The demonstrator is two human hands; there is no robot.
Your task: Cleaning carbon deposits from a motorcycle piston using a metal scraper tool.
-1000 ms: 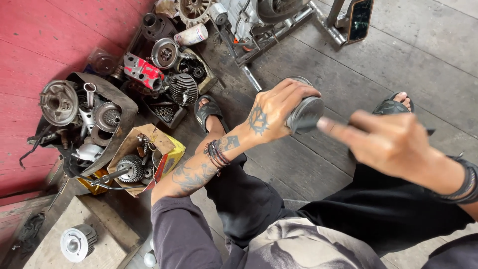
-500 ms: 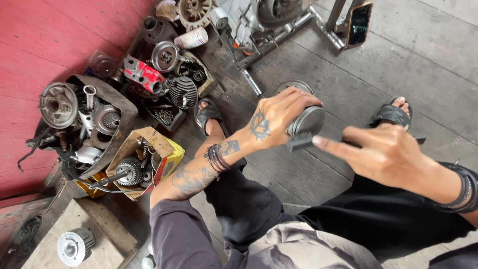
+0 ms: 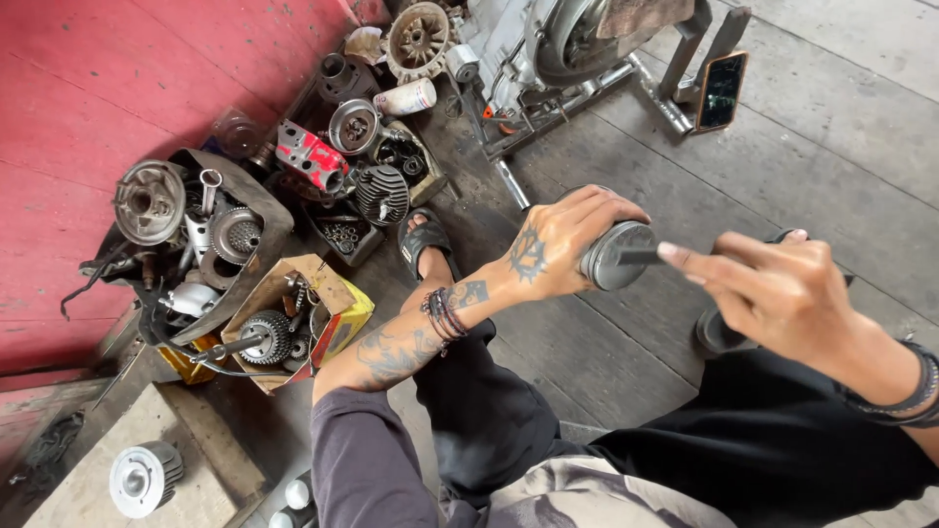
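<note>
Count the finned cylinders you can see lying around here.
2. A dark finned cylinder lies among the parts by the red wall, and a pale finned cylinder stands on the wooden board at lower left. More may be hidden in the pile.

Person, head view. Left hand point(image 3: 562, 244): dark geometric tattoo on its back; further tattoos along the forearm; stacked dark bead bracelets point(image 3: 445, 313) at the wrist; dark purple sleeve point(image 3: 367, 460) toward 7 o'clock. Right hand point(image 3: 773, 293): dark wristbands point(image 3: 905, 396) toward 4 o'clock. Black trousers point(image 3: 773, 460); black sandal point(image 3: 423, 242) at 11 o'clock.
</note>
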